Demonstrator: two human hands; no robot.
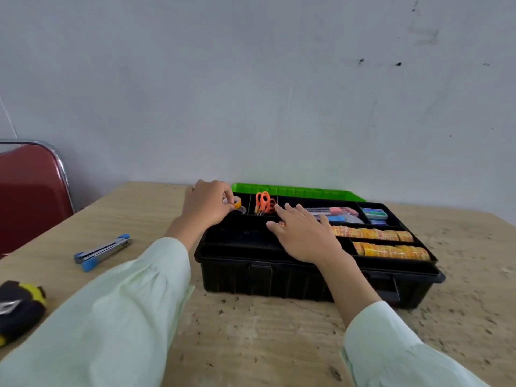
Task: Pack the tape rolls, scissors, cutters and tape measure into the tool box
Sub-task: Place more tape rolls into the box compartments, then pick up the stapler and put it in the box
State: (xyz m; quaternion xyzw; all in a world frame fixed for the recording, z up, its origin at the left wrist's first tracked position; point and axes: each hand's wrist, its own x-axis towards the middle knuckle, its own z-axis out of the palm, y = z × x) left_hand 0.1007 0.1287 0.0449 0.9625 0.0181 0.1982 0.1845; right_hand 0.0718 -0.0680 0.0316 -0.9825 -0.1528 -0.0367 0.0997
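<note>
Your left hand (208, 202) pinches a tape roll (237, 203) over the tool box (279, 280), right hand (304, 236) spread flat; a cutter (102, 251) and the tape measure (19, 305) lie unpacked, lower left.

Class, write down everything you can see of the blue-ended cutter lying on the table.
The cutter is slim, with a silvery metal-looking body and blue plastic-looking ends. It lies flat and diagonal on the wooden table, left of the black tool box and beyond the tape measure. Only the table touches it.
</note>
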